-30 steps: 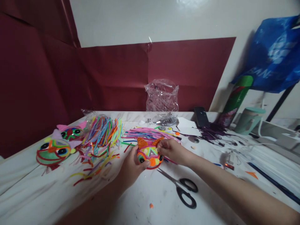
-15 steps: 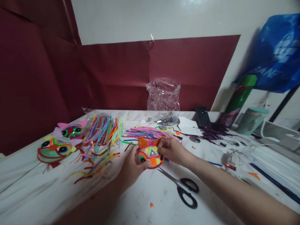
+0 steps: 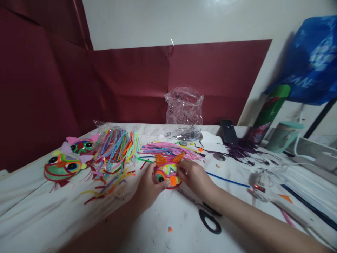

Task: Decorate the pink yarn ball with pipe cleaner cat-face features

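Note:
A colourful animal face made of pipe cleaners (image 3: 168, 170) is held just above the table, with two orange ears, a black eye and an orange nose showing. My left hand (image 3: 150, 184) is closed on its left edge, thumb across the front near the nose. Bent around its right side, the fingers of my right hand (image 3: 196, 177) press on it and cover the right eye. Black-handled scissors (image 3: 210, 221) lie on the table under my right forearm, which hides part of them. To the left rest a finished-looking green face (image 3: 61, 168) and a pink-eared face (image 3: 83, 146).
Bundles of coloured pipe cleaners (image 3: 117, 144) lie at the back left, with pink ones (image 3: 168, 147) behind the held face. A hot glue gun (image 3: 263, 188) with a red light is at the right. Behind it stand a green mug (image 3: 284, 137), a spray can (image 3: 271, 112) and a phone (image 3: 228, 131).
My right hand has slid down from beside the right ear to the face's right side, uncovering that ear. My left hand keeps its hold. The view has shifted slightly.

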The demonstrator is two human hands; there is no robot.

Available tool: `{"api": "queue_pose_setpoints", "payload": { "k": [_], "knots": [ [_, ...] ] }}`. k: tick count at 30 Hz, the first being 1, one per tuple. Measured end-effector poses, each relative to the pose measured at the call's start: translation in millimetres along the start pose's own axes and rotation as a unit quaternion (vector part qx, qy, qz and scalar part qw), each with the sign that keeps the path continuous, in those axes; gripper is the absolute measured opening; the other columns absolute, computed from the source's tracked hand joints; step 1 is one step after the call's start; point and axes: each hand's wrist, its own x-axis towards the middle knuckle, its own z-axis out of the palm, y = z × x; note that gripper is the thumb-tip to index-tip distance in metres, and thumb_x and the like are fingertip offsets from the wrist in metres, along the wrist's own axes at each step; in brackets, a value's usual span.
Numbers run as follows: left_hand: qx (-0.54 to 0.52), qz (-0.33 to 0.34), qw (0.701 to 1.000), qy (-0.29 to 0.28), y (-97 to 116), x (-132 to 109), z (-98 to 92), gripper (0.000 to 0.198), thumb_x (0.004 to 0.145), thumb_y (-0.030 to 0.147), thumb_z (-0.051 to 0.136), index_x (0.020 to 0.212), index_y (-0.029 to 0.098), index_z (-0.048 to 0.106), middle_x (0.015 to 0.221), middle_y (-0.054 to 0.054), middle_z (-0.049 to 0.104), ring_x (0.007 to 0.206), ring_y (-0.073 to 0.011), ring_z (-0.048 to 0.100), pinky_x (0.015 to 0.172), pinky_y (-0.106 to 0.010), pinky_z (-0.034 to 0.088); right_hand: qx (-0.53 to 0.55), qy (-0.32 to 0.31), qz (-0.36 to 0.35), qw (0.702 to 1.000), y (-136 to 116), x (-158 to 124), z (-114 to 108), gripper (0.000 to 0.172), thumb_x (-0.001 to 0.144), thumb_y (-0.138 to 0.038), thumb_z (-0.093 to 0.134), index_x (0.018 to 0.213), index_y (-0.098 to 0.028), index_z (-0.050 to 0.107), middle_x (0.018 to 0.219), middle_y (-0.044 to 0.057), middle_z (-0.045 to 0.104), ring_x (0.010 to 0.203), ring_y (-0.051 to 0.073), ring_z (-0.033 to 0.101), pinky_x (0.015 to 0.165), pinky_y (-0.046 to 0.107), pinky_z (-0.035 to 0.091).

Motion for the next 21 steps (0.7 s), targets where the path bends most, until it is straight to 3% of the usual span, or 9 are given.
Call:
{"api": "queue_pose_setpoints", "payload": {
  "k": [10, 21],
  "knots": [
    [0.044, 0.001, 0.999, 0.006, -2.9, 0.1, -0.4, 0.057, 0.063, 0.019, 0.070, 0.117, 0.020, 0.050, 0.112, -0.007, 0.062, 0.103, -0.0239, 0.058, 0.089, -0.037, 0.047, 0.038, 0.026, 0.036, 0.998, 9.1, -1.3, 3.6, 0.010, 0.080, -0.013, 0.050, 0.077, -0.019, 0.058, 0.068, 0.002, 0.065, 0.059, 0.017, 0.058, 0.057, 0.026, 0.043],
    [0.055, 0.021, 0.998, 0.013, -0.1, -0.8, 2.7, 0.058, 0.061, 0.016, 0.071, 0.114, 0.020, 0.050, 0.109, -0.006, 0.061, 0.102, -0.0244, 0.058, 0.088, -0.039, 0.047, 0.042, 0.037, 0.035, 0.998, 9.1, -1.0, 5.2, 0.014, 0.081, -0.016, 0.049, 0.071, -0.019, 0.059, 0.066, 0.004, 0.064, 0.058, 0.018, 0.057, 0.056, 0.028, 0.043]
  ]
}}
